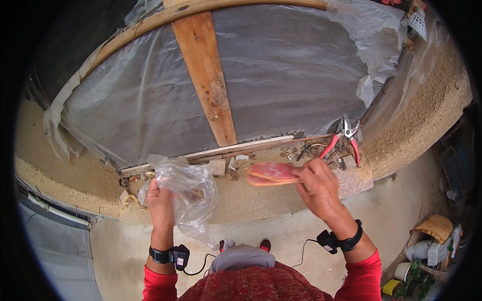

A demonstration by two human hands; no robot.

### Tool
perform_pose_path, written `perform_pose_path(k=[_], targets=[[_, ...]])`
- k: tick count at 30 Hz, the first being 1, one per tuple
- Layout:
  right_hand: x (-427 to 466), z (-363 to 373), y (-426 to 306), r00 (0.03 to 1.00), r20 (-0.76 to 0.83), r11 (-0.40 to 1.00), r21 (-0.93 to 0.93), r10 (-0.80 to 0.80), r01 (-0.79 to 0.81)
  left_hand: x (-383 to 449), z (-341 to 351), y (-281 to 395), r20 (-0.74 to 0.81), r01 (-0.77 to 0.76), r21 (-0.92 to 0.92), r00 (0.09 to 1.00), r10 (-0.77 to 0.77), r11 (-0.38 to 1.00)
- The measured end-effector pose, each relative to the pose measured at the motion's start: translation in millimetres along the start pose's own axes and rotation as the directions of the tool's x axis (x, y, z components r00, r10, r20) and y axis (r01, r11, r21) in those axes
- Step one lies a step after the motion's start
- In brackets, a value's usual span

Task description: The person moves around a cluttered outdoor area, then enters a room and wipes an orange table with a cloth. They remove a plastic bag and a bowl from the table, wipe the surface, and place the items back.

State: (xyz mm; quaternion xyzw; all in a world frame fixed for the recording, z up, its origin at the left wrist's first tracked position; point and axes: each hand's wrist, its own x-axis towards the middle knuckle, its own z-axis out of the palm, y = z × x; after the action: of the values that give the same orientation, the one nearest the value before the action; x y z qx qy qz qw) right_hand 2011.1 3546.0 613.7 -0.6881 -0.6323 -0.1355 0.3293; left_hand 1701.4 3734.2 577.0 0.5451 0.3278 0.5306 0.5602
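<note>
A crumpled clear plastic bag [190, 188] hangs from my left hand [161, 203], pinched between thumb and fingers and draping down on the right. My right hand [319, 188] grips one end of a pair of pinkish-red shoe insoles [272, 174] with orange edges. They lie one on the other, slightly fanned, and look a little blurred. The insoles point left towards the bag, apart from it, above a rough sill. Beyond my right hand, pruning shears [344, 141] with red handles rest against the window's lower edge, blades up.
A window covered in plastic sheeting [286, 75], with a wooden post [205, 75], stands before me. Small blocks [217, 167] and debris lie along the sill [241, 203]. A shuttlecock [417, 24] hangs at upper right. Pots and plants [414, 269] stand on the lower right floor.
</note>
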Motion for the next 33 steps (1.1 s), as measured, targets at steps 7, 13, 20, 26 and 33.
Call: perform_pose_path(k=[7, 13, 20, 26, 33], targets=[[-11, -33, 46, 0.948, -0.207, 0.949, -0.153, 0.242, -0.276, -8, 11, 10, -0.049, -0.030, -0.022, 0.998, 0.029, 0.999], [-18, -25, 56, 0.963, -0.189, 0.943, -0.234, 0.192, -0.234, -11, 4, 0, -0.049, -0.031, 0.002, 0.998, 0.031, 1.000], [-13, -9, 52, 0.978, -0.188, 0.964, -0.229, 0.089, -0.132, -14, 3, -9, -0.110, -0.038, 0.017, 0.993, 0.040, 0.999], [-17, 26, 59, 0.998, -0.053, 0.960, -0.277, 0.027, -0.041, -18, 2, -14, -0.120, -0.016, -0.027, 0.993, 0.012, 1.000], [-43, 29, 52, 0.978, 0.170, 0.977, -0.195, 0.121, -0.087, -16, -12, -12, -0.089, 0.032, 0.018, 0.996, -0.031, 0.999]])
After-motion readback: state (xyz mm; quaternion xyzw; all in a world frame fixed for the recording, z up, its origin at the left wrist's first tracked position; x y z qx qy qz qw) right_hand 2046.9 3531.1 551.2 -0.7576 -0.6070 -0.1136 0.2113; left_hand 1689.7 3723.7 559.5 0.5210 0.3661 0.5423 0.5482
